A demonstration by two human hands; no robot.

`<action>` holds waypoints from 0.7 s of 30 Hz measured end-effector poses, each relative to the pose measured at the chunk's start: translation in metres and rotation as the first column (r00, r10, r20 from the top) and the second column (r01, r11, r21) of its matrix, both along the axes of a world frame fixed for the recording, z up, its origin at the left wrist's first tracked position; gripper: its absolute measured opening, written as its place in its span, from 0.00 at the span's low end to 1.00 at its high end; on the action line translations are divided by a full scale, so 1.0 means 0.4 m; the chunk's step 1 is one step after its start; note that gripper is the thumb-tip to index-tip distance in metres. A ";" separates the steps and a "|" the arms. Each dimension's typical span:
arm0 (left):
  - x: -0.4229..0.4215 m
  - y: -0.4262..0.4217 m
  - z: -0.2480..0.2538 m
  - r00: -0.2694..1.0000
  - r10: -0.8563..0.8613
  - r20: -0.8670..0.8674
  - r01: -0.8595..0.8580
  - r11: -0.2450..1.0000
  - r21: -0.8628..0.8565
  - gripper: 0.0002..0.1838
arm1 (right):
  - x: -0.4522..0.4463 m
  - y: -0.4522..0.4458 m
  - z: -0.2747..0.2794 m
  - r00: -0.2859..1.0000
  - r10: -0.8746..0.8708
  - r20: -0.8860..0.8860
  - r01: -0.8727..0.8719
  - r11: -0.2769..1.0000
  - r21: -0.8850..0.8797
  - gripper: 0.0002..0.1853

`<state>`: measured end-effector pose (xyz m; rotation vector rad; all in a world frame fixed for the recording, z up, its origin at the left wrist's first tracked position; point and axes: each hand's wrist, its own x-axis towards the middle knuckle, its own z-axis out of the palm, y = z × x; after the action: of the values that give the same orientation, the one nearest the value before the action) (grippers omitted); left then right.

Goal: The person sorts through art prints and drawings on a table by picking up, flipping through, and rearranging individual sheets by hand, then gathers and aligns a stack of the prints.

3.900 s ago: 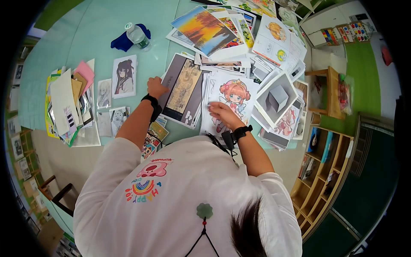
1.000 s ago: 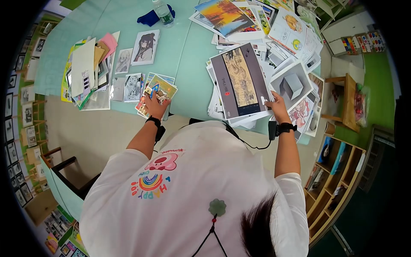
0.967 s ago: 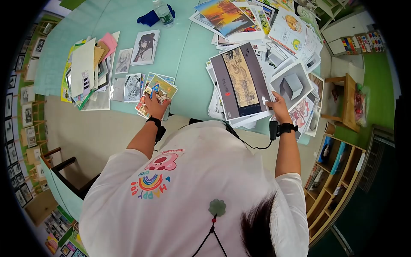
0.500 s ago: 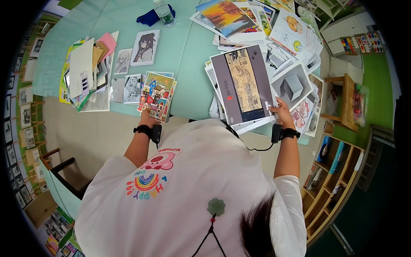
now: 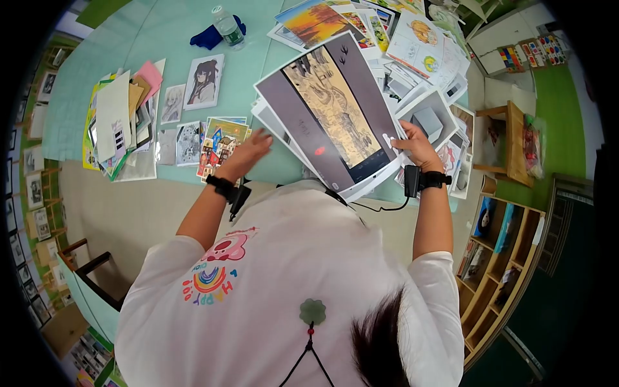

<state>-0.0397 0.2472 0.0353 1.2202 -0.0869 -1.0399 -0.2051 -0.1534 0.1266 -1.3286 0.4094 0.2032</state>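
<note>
My right hand (image 5: 417, 146) grips the right edge of a large grey-bordered print (image 5: 332, 106) with a tan old-style painting on it, its thumb lying on top. The print is tilted, and more white sheets (image 5: 284, 132) show under its left side. Between this print and the colourful house picture (image 5: 222, 143) is my left hand (image 5: 253, 151), slightly blurred, fingers stretched out and holding nothing. The house picture lies on a small pile at the table's near edge, partly behind my left hand and wrist.
On the pale green table (image 5: 258, 71) lie a long-haired figure drawing (image 5: 204, 80), a mixed paper stack (image 5: 115, 119), a water bottle (image 5: 228, 29) and a blue cloth (image 5: 205, 40). Picture piles, including a sunset print (image 5: 313, 24), cover the right side. A wooden shelf (image 5: 500, 277) stands at right.
My left hand has left the house picture and moved right, toward the grey-bordered print. My right hand has lifted and turned the print, which has shifted left with its sheets.
</note>
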 end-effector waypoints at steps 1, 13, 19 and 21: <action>-0.006 -0.030 0.002 0.985 -0.124 -0.119 0.107 0.985 -0.135 0.41 | 0.006 0.000 0.010 1.000 -0.003 0.008 0.003 1.000 0.010 0.25; -0.053 -0.171 -0.028 0.913 -0.317 -0.258 0.286 0.946 -0.151 0.38 | -0.024 0.001 -0.247 0.998 0.046 -0.033 -0.055 0.664 -0.745 0.24; -0.059 -0.128 -0.053 0.958 -0.195 -0.209 0.220 0.970 0.106 0.39 | -0.005 0.080 -0.121 0.998 0.062 0.015 -0.014 0.442 -0.897 0.24; -0.057 -0.111 -0.065 0.967 -0.171 -0.189 0.192 0.976 0.100 0.38 | 0.011 0.103 -0.028 0.992 0.107 0.067 -0.002 0.541 -0.841 0.24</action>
<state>-0.0627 0.2027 0.0093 1.2353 0.0029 -1.3269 -0.2005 -0.1120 0.1153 -2.3218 0.3786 -0.0457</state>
